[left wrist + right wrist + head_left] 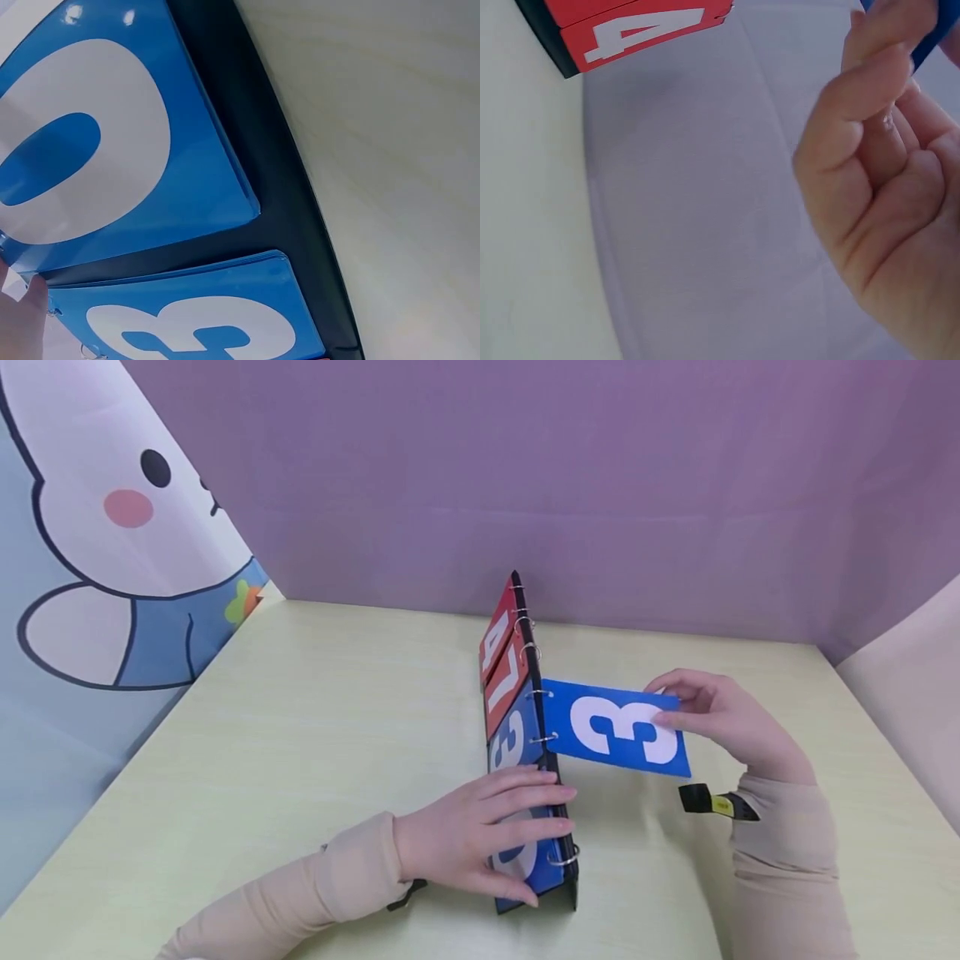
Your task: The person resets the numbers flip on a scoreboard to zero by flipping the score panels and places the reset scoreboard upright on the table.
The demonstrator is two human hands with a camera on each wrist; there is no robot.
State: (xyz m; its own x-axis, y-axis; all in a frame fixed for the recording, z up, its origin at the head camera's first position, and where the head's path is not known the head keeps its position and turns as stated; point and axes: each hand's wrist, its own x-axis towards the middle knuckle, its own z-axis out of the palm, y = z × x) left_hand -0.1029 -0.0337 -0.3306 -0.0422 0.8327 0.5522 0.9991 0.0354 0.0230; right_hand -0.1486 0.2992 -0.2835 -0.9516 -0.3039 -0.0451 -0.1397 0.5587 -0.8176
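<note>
A black flip scoreboard (567, 893) stands tent-like on the table, with red and blue number cards hung on metal rings along its top edge. My left hand (487, 831) rests over its near end, fingers fairly straight across the top edge, partly covering a blue card (551, 872) with a white 0. Between thumb and fingers, my right hand (738, 722) pinches the outer end of a blue card (558, 718) marked 3. That card is swung out to the right, still on its rings. Another blue 3 card (172, 289) lies against the board.
Red cards (497, 639) showing 4 and 7 or 1 hang at the scoreboard's far end. The pale table (360, 693) extends on both sides. Behind it hangs a purple cloth (525, 477), with a cartoon-printed cloth (75, 543) at the left. A black-and-yellow strap (720, 804) is on my right wrist.
</note>
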